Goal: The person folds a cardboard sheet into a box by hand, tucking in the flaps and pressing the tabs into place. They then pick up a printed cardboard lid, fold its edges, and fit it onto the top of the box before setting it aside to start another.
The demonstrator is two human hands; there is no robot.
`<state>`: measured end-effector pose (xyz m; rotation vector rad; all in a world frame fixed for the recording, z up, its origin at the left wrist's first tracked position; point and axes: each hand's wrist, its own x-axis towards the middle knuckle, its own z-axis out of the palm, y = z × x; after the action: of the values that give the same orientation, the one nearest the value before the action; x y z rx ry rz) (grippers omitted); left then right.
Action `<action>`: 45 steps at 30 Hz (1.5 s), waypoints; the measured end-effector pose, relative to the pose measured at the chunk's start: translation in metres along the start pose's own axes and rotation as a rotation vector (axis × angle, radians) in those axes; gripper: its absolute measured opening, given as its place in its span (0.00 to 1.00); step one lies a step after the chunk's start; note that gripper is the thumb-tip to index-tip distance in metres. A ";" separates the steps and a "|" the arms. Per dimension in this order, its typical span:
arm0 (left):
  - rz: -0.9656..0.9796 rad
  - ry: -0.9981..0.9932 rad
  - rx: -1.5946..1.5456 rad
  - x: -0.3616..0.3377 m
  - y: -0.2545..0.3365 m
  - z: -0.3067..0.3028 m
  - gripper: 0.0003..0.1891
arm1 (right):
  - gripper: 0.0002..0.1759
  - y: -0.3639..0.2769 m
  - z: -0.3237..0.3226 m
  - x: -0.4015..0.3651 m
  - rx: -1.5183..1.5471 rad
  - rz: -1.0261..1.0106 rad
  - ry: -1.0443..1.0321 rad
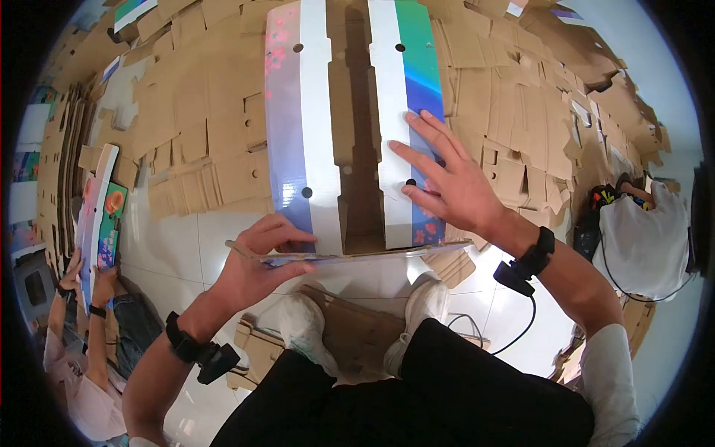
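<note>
In front of me lies a printed cardboard box [287, 141] with white flap strips and pink, blue and green colouring. A long gap runs between its left and right flaps, showing brown cardboard inside. My left hand [261, 253] pinches the upright near flap [357, 256] at its left end, thumb on the near side and fingers on the far side. My right hand [454, 179] rests with spread fingers on the right flap [395, 149], close to a dark round hole. Both wrists wear black straps with small devices.
Flattened brown cardboard [201, 112] covers much of the tiled floor [175, 246]. More sheets [514, 112] overlap on the right. At left, another person's hands [100, 287] hold a printed cardboard piece [100, 216]. A white-draped item [644, 235] sits at right. A cable [525, 331] hangs from my right wrist.
</note>
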<state>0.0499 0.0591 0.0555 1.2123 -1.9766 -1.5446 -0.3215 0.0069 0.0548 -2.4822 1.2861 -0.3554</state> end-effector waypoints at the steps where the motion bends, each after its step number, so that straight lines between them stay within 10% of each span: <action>1: -0.030 0.014 -0.061 0.001 -0.001 0.002 0.21 | 0.36 0.001 0.001 0.000 0.001 -0.001 0.002; 25: -0.305 0.194 -0.277 0.005 -0.001 0.016 0.19 | 0.37 0.012 0.013 0.001 -0.038 -0.048 0.069; 45: -0.074 0.145 0.017 0.009 -0.008 0.010 0.17 | 0.35 0.009 0.016 0.000 -0.094 -0.040 0.059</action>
<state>0.0411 0.0579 0.0426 1.3783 -1.8751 -1.4329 -0.3223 0.0050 0.0371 -2.5971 1.3056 -0.3893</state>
